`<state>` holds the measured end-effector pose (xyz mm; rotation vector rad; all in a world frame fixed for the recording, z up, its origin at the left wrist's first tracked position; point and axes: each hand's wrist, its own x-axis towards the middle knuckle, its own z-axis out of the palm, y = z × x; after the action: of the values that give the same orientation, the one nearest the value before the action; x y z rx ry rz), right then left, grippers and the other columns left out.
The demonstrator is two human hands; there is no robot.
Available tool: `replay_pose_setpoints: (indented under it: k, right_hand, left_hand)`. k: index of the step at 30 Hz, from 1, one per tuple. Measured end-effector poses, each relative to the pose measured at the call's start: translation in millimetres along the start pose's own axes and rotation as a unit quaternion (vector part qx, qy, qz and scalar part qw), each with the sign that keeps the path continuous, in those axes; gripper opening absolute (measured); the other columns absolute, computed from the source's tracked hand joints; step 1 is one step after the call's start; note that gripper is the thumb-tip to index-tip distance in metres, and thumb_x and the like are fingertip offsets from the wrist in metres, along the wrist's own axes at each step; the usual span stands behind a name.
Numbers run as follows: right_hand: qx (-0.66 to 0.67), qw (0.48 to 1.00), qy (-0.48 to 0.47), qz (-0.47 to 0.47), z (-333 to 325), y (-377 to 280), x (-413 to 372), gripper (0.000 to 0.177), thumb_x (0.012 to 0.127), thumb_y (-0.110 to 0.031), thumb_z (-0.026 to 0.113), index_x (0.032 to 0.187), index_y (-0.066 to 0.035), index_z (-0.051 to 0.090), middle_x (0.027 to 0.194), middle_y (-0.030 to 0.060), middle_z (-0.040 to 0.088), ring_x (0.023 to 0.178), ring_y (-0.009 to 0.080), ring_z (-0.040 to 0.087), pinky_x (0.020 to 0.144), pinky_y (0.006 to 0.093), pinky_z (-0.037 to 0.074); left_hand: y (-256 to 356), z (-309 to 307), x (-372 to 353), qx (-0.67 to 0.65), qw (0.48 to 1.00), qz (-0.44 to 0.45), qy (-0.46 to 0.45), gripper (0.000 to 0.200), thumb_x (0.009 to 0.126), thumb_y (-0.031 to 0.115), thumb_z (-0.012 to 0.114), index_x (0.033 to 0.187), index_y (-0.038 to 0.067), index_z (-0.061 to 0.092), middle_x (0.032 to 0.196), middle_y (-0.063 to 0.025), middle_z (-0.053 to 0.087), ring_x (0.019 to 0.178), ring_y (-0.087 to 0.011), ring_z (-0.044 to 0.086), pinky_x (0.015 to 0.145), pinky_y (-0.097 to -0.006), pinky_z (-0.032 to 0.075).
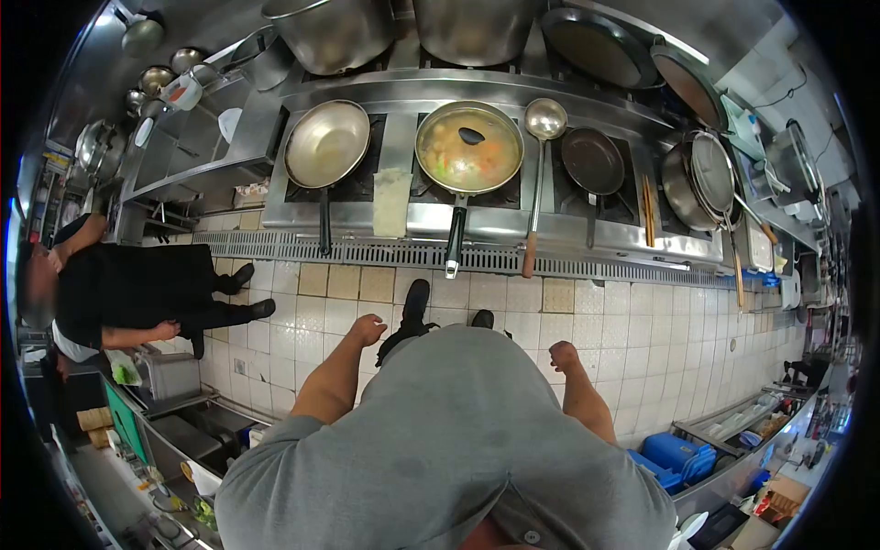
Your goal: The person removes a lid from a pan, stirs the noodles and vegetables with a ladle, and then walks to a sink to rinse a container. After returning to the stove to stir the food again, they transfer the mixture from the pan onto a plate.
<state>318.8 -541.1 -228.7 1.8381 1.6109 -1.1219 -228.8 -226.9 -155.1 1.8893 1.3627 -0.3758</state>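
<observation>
My left hand (369,330) hangs in the air over the tiled floor, its fingers loosely curled with nothing visible in them. On the other side of my body, my right hand (565,357) is closed in a fist, also apart from everything. Ahead on the stove, a lidded frying pan (469,151) holds food with orange and green pieces, its black handle pointing at me. Left of it sit a folded cloth (392,203) and an uncovered frying pan (327,145). To its right lie a long ladle (539,170) and a small dark pan (593,161).
Large pots (332,35) stand along the back of the stove (513,220). Chopsticks (649,213) lie near stacked pots and strainers (701,181) at right. Another person (128,289) in black stands at left. Behind me are counters and a blue container (676,456).
</observation>
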Motion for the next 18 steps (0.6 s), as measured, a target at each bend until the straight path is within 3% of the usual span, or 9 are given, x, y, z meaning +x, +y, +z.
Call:
replay_pose_setpoints:
  k: [2, 3, 4, 5, 7, 9, 10, 14, 18]
  right_hand:
    - [0.004, 0.999, -0.002, -0.033, 3.8, 2.2, 11.7, 0.015, 0.085, -0.019, 0.061, 0.081, -0.004, 0.061, 0.072, 0.0083, 0.064, 0.064, 0.0198, 0.066, 0.049, 0.0357, 0.053]
    - [0.003, 0.999, -0.001, -0.033, 23.3, 9.9, 30.4, 0.015, 0.085, -0.019, 0.061, 0.081, -0.004, 0.061, 0.072, 0.0083, 0.064, 0.064, 0.0198, 0.066, 0.049, 0.0357, 0.053]
    - [0.175, 0.982, 0.074, -0.004, 55.1, 21.0, 58.4, 0.017, 0.087, -0.019, 0.057, 0.082, -0.003, 0.06, 0.069, 0.0081, 0.061, 0.061, 0.0206, 0.065, 0.045, 0.0349, 0.051]
    - [0.34, 0.929, 0.148, 0.024, 74.7, 28.2, 80.5, 0.02, 0.09, -0.02, 0.052, 0.082, -0.003, 0.059, 0.067, 0.0079, 0.059, 0.059, 0.0213, 0.064, 0.042, 0.0342, 0.049]
    - [0.337, 0.925, 0.171, -0.035, 65.8, 16.1, 91.4, 0.02, 0.088, -0.021, 0.054, 0.083, -0.003, 0.06, 0.065, 0.0088, 0.058, 0.056, 0.021, 0.062, 0.042, 0.0319, 0.047]
    - [0.267, 0.935, 0.234, -0.026, 36.8, -14.1, 86.6, 0.011, 0.065, -0.014, 0.064, 0.071, -0.007, 0.069, 0.083, 0.0186, 0.069, 0.084, 0.0313, 0.066, 0.077, 0.0409, 0.054]
    - [0.302, 0.93, 0.21, -0.006, 14.5, -32.1, 73.7, 0.017, 0.073, -0.017, 0.058, 0.073, -0.004, 0.068, 0.088, 0.022, 0.068, 0.088, 0.0344, 0.065, 0.08, 0.043, 0.053]
    - [0.31, 0.927, 0.212, 0.007, -56.7, -83.5, 23.4, 0.03, 0.084, -0.022, 0.047, 0.078, 0.0, 0.067, 0.095, 0.0239, 0.066, 0.094, 0.0403, 0.062, 0.084, 0.0455, 0.051]
    - [0.328, 0.919, 0.214, 0.035, -46.3, -77.9, 31.3, 0.03, 0.084, -0.021, 0.047, 0.082, 0.0, 0.068, 0.097, 0.0224, 0.067, 0.096, 0.0392, 0.062, 0.086, 0.0452, 0.051]
  left_hand:
    - [-4.4, 0.5, -11.7, -0.014, 0.999, -0.03, -0.007, 0.046, 0.085, 0.039, 0.062, 0.114, 0.004, 0.065, 0.117, -0.0191, 0.065, 0.113, -0.0333, 0.06, 0.099, -0.0369, 0.046]
    - [-3.9, -0.1, -16.8, -0.027, 0.998, -0.059, -0.016, 0.046, 0.085, 0.039, 0.063, 0.114, 0.003, 0.065, 0.117, -0.019, 0.065, 0.112, -0.0329, 0.06, 0.099, -0.0367, 0.047]
    - [-4.1, 1.2, -20.5, -0.027, 0.998, -0.058, -0.015, 0.046, 0.085, 0.039, 0.063, 0.114, 0.003, 0.065, 0.117, -0.019, 0.065, 0.112, -0.0329, 0.06, 0.099, -0.0367, 0.047]
    - [-5.1, 2.9, -23.0, -0.026, 0.998, -0.057, -0.016, 0.046, 0.085, 0.039, 0.062, 0.114, 0.003, 0.065, 0.117, -0.019, 0.065, 0.112, -0.0324, 0.06, 0.098, -0.0368, 0.047]
    - [-2.7, 1.8, -22.7, -0.023, 0.998, -0.054, -0.016, 0.046, 0.085, 0.039, 0.062, 0.114, 0.003, 0.065, 0.117, -0.0189, 0.065, 0.112, -0.032, 0.06, 0.098, -0.0369, 0.047]
    - [3.4, -0.8, -22.8, -0.08, 0.993, -0.081, -0.041, 0.046, 0.085, 0.039, 0.062, 0.114, 0.003, 0.065, 0.116, -0.0185, 0.065, 0.112, -0.0314, 0.06, 0.098, -0.0367, 0.047]
    - [6.9, -2.2, -20.8, -0.079, 0.993, -0.08, -0.041, 0.046, 0.085, 0.039, 0.062, 0.114, 0.003, 0.065, 0.116, -0.0185, 0.065, 0.112, -0.0314, 0.06, 0.098, -0.0367, 0.047]
    - [16.7, -3.0, -4.6, -0.096, 0.993, -0.062, -0.034, 0.046, 0.085, 0.039, 0.063, 0.114, 0.004, 0.065, 0.116, -0.0181, 0.065, 0.112, -0.032, 0.06, 0.098, -0.0364, 0.047]
    - [21.8, -3.5, 14.1, -0.039, 0.999, 0.005, 0.011, 0.046, 0.084, 0.039, 0.063, 0.114, 0.004, 0.065, 0.118, -0.018, 0.065, 0.114, -0.0328, 0.059, 0.099, -0.0368, 0.046]
